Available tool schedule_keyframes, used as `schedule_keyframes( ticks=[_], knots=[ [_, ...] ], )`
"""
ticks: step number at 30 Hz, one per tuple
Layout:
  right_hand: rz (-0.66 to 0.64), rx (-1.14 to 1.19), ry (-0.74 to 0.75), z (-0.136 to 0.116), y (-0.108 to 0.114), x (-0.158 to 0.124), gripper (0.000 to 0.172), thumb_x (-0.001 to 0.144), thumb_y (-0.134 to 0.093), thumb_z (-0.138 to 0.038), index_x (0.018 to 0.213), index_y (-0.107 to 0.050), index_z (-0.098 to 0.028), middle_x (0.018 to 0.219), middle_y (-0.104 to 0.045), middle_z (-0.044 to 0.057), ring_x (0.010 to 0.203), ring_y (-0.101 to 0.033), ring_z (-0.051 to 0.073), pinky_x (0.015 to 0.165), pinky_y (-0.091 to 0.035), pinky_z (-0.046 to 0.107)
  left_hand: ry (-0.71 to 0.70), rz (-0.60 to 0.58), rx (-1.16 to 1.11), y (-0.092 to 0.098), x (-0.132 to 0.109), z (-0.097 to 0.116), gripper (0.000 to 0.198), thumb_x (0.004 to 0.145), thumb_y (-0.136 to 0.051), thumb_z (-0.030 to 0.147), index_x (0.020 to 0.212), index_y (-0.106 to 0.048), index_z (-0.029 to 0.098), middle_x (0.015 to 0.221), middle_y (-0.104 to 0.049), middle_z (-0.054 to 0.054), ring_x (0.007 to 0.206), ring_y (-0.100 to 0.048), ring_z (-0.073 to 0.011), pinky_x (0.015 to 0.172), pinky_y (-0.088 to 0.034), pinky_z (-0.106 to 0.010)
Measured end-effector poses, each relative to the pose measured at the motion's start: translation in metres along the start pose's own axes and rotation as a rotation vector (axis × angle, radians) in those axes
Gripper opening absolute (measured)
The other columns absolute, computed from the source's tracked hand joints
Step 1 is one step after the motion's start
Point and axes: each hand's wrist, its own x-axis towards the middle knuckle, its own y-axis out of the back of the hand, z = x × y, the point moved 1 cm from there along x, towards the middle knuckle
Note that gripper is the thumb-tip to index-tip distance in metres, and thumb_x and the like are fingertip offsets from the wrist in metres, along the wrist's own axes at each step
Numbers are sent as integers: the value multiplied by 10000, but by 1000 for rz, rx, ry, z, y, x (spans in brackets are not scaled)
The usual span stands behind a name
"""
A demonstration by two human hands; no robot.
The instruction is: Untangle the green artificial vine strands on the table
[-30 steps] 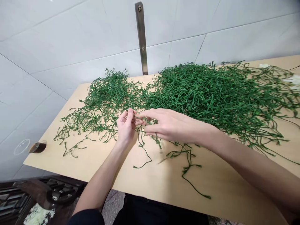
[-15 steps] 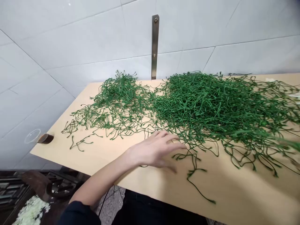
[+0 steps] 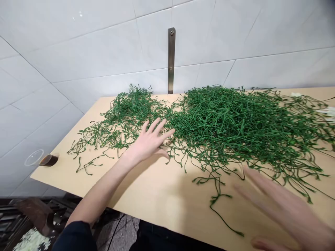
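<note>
Thin green stems with small forked tips, which look like plastic flower stems, lie tangled on a pale wooden table (image 3: 167, 188). They form a big heap (image 3: 232, 122) at the centre and right and a smaller, looser heap (image 3: 128, 111) at the left. My left hand (image 3: 149, 142) has its fingers spread over the near side of the stems where the two heaps meet, and holds nothing. At the lower right my right hand (image 3: 285, 205), blurred by motion, shows outstretched fingers near the front of the big heap. A few loose stems (image 3: 218, 198) lie between the hands, near the front.
A clear cup of dark liquid (image 3: 49, 160) stands at the table's left edge. A metal strip (image 3: 171, 62) is fixed to the tiled wall (image 3: 104, 45) behind. White pieces (image 3: 328, 112) lie at the far right, and a white pile (image 3: 32, 240) sits below the table at lower left.
My left hand has moved left and away from me, its fingers now spread wider. My right hand has come into view from the right. The heaps look much the same.
</note>
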Motion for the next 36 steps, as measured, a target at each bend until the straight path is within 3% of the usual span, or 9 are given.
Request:
schedule_keyframes(
  ticks=[3, 5, 8, 11, 15, 20, 27, 31, 36],
  knots=[
    [-87, -126, 216, -12, -26, 32, 904, 762, -607, -645, 1541, -279, -327, 1556, -355, 126, 1423, -346, 359, 978, -473, 552, 14, -1, -165, 31, 10, -20, 811, 779, -656, 597, 1477, -350, 318, 1526, -410, -152, 1388, -361, -389, 1096, -291, -618],
    [-62, -189, 247, -15, -38, 58, 804, 824, -616, -565, 1523, -330, -286, 1563, -332, 161, 1411, -359, 386, 1004, -456, 553, 194, 31, -124, 44, 17, -40, 768, 765, -703, 543, 1435, -435, 279, 1437, -498, -172, 1288, -461, -399, 1034, -364, -608],
    [-44, -283, 232, -12, -45, 95, 638, 871, -644, -412, 1455, -441, -250, 1557, -335, 177, 1413, -353, 395, 1079, -379, 567, 421, 53, -21, 44, 24, -69, 642, 764, -744, 387, 1356, -545, 236, 1313, -563, -190, 1195, -525, -403, 956, -441, -569],
    [-15, -307, 250, -11, -37, 129, 566, 891, -634, -369, 1416, -494, -210, 1543, -356, 185, 1392, -394, 376, 1098, -353, 557, 460, 32, -162, 32, 28, -90, 435, 720, -755, 214, 1151, -696, 222, 988, -678, -111, 919, -649, -299, 851, -516, -440],
    [52, -245, 216, -13, -15, 168, 470, 938, -553, -392, 1332, -574, -138, 1504, -409, 224, 1361, -415, 391, 1072, -350, 570, 397, 347, -391, 37, 28, -102, 212, 716, -641, 63, 826, -761, 199, 681, -672, -36, 675, -620, -206, 840, -509, -383],
    [109, -170, 83, -10, 10, 208, 410, 980, -446, -350, 1328, -561, -167, 1484, -436, 190, 1316, -425, 390, 1025, -370, 604, 307, 838, -518, 71, 20, -99, 182, 752, -649, 102, 832, -756, 227, 829, -740, -36, 773, -638, -196, 835, -496, -343],
    [149, -53, 29, -3, 34, 235, 464, 972, -453, -411, 1401, -475, -236, 1439, -482, 124, 1292, -464, 369, 1035, -400, 589, 209, 1238, -171, 98, 5, -77, 262, 831, -574, 10, 879, -736, 211, 954, -749, -9, 970, -656, -185, 898, -488, -370],
    [150, 72, -6, 1, 33, 240, 527, 959, -475, -442, 1433, -443, -213, 1448, -489, 127, 1311, -473, 362, 1046, -430, 565, 171, 1329, -27, 104, 0, -64, 262, 809, -613, -15, 865, -733, 211, 927, -749, 15, 1003, -632, -206, 1012, -425, -457],
    [-6, 404, -71, -3, 4, 247, 721, 891, -559, -549, 1484, -368, -186, 1468, -482, 146, 1312, -493, 344, 1062, -429, 572, 183, 1252, -131, 104, 2, -48, 165, 873, -628, 102, 929, -714, 231, 939, -738, 40, 923, -674, -171, 856, -525, -413]
  ],
)
